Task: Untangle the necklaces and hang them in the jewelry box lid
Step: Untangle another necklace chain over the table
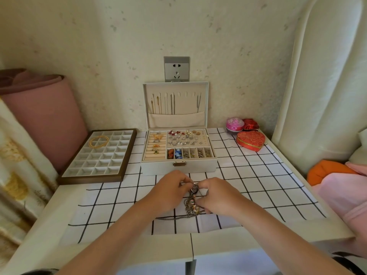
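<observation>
A tangled bunch of necklaces [192,207] lies on the checked cloth in front of the white jewelry box [178,167]. My left hand [170,189] and my right hand [216,193] pinch the top of the bunch from either side, around a small ring-shaped pendant between the fingertips. The box lid [175,105] stands upright against the wall. Several chains hang from its hooks, most on the left and one at the right, with their ends in a cloth pocket. The box tray holds rings, earrings and small charms.
A brown compartment tray [99,157] with a coiled gold necklace [98,140] sits left of the box. A red heart-shaped box [250,140], a pink round box [235,125] and a small red box stand at the right. A rolled pink mat leans at the left.
</observation>
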`<action>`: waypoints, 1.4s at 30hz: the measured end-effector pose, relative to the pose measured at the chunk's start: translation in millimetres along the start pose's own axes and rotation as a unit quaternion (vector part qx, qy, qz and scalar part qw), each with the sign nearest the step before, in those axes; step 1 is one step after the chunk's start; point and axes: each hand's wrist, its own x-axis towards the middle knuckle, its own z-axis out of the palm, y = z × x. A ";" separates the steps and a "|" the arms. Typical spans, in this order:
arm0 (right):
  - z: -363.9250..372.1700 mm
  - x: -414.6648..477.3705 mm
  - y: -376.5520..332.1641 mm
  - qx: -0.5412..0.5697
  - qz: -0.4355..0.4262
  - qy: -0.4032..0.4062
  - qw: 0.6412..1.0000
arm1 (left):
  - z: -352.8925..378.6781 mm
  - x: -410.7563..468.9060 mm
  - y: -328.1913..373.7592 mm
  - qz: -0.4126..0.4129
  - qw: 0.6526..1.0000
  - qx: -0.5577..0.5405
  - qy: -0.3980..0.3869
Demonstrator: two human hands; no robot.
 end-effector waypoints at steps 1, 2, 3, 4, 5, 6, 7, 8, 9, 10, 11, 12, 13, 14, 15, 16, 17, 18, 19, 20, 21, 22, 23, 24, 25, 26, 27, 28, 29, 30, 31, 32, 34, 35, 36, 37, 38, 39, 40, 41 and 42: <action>-0.3 0.0 0.7 0.012 -0.001 -0.001 1.000 | -0.9 -1.4 2.6 -0.001 1.000 -0.022 0.001; -0.8 0.1 0.6 0.028 -0.006 0.001 1.000 | -1.5 -2.6 4.6 0.001 0.999 -0.043 0.003; -2.6 -0.3 -0.6 0.049 -0.006 0.002 0.999 | -2.0 -3.2 5.8 0.006 0.998 -0.067 0.006; -4.4 -0.1 -1.7 0.074 -0.007 0.006 0.997 | -2.3 -3.2 6.3 0.011 0.996 -0.094 0.008; -7.2 -0.9 -3.7 0.096 -0.004 0.010 0.995 | -3.1 -3.1 6.6 0.017 0.992 -0.122 0.007; -9.9 -1.4 -4.8 0.118 -0.004 0.017 0.993 | -3.9 -2.9 7.0 0.024 0.989 -0.149 0.008; -12.7 -1.8 -5.5 0.136 -0.006 0.024 0.990 | -4.7 -2.6 7.4 0.033 0.985 -0.167 0.011; -14.9 -2.3 -6.2 0.150 -0.011 0.033 0.988 | -5.5 -1.8 8.0 0.043 0.983 -0.180 0.018; -16.9 -3.2 -6.1 0.161 -0.012 0.038 0.986 | -6.7 -1.4 9.1 0.053 0.980 -0.187 0.028; -18.3 -4.1 -5.7 0.171 -0.013 0.046 0.984 | -7.6 -0.7 9.5 0.059 0.979 -0.194 0.037; -18.9 -4.0 -4.2 0.183 -0.014 0.052 0.982 | -8.6 -0.7 9.9 0.060 0.977 -0.199 0.044; -19.7 -4.0 -3.7 0.196 -0.013 0.063 0.978 | -8.9 -1.1 9.4 0.056 0.977 -0.201 0.046; -20.5 -3.1 -2.7 0.212 -0.011 0.073 0.974 | -8.7 -1.7 8.2 0.047 0.979 -0.192 0.040; -22.2 -3.0 -2.9 0.230 -0.007 0.083 0.970 | -8.1 -2.6 6.8 0.039 0.985 -0.166 0.032; -23.7 -2.3 -2.3 0.249 -0.005 0.089 0.964 | -7.1 -3.8 5.2 0.030 0.992 -0.124 0.019; -24.5 -1.6 -1.9 0.269 -0.003 0.094 0.959 | -5.7 -5.2 4.3 0.023 0.997 -0.078 0.003; -25.4 -0.7 -0.8 0.292 0.000 0.098 0.951 | -4.4 -6.5 4.1 0.017 0.999 -0.042 -0.013; -26.2 0.0 0.2 0.321 0.004 0.101 0.942 | -3.3 -7.5 4.6 0.014 0.999 -0.019 -0.028; -27.4 0.5 1.5 0.353 0.007 0.104 0.930 | -2.5 -8.8 5.6 0.016 0.999 -0.001 -0.038; -29.1 -0.2 1.7 0.383 0.009 0.104 0.918 | -0.9 -9.0 5.8 0.024 0.999 0.018 -0.042; -30.3 0.3 2.4 0.409 0.009 0.103 0.907 | 0.7 -9.0 5.8 0.036 0.998 0.039 -0.040; -31.7 0.5 2.9 0.435 0.011 0.099 0.895 | 2.6 -8.5 5.1 0.047 0.997 0.056 -0.035; -33.2 1.0 3.5 0.453 0.011 0.097 0.886 | 4.5 -8.0 4.7 0.052 0.996 0.066 -0.027; -34.3 1.8 4.3 0.464 0.011 0.096 0.881 | 6.3 -7.6 4.8 0.051 0.996 0.070 -0.017; -35.3 2.4 5.2 0.469 0.010 0.098 0.878 | 8.1 -6.7 5.1 0.047 0.996 0.071 -0.006; -35.8 3.2 6.1 0.471 0.008 0.102 0.876 | 9.9 -5.8 5.5 0.039 0.997 0.065 0.004; -35.9 3.9 7.3 0.468 0.008 0.109 0.877 | 11.2 -5.1 6.3 0.030 0.998 0.051 0.012; -35.8 4.9 8.7 0.459 0.008 0.118 0.880 | 11.8 -4.7 7.6 0.018 0.999 0.031 0.016; -35.5 6.0 10.8 0.442 0.008 0.128 0.888 | 11.9 -4.5 8.6 0.007 1.000 0.008 0.016; -35.0 7.9 13.2 0.417 0.008 0.141 0.898 | 12.0 -4.1 8.8 -0.004 1.000 -0.014 0.016; -34.7 10.1 15.9 0.383 0.005 0.155 0.911 | 11.9 -3.5 8.5 -0.013 0.999 -0.031 0.018; -34.7 11.7 18.7 0.342 0.000 0.167 0.925 | 11.5 -3.3 8.4 -0.018 0.999 -0.041 0.019; -35.0 14.6 23.9 0.246 -0.010 0.184 0.952 | 10.0 -3.0 8.2 -0.021 0.998 -0.059 0.017; -35.2 14.9 26.0 0.201 -0.015 0.189 0.961 | 9.6 -2.4 7.9 -0.021 0.997 -0.073 0.009; -35.0 15.9 28.4 0.165 -0.021 0.190 0.968 | 9.2 -2.1 7.9 -0.017 0.996 -0.083 -0.001; -35.2 16.3 30.3 0.145 -0.023 0.185 0.972 | 8.7 -2.5 8.2 -0.011 0.996 -0.085 -0.012; -35.1 16.9 32.1 0.135 -0.019 0.174 0.975 | 8.3 -3.0 8.2 -0.003 0.997 -0.072 -0.022; -34.6 17.1 33.8 0.122 -0.015 0.162 0.979 | 8.2 -3.3 7.3 0.011 0.999 -0.041 -0.028; -33.9 18.0 35.6 0.099 -0.011 0.152 0.983 | 8.4 -3.8 6.3 0.029 0.999 -0.004 -0.032; -33.4 18.4 37.8 0.068 -0.006 0.146 0.987 | 8.7 -4.6 5.8 0.045 0.998 0.022 -0.035; -33.0 19.1 40.1 0.038 -0.004 0.145 0.989 | 8.6 -6.4 6.4 0.055 0.997 0.029 -0.038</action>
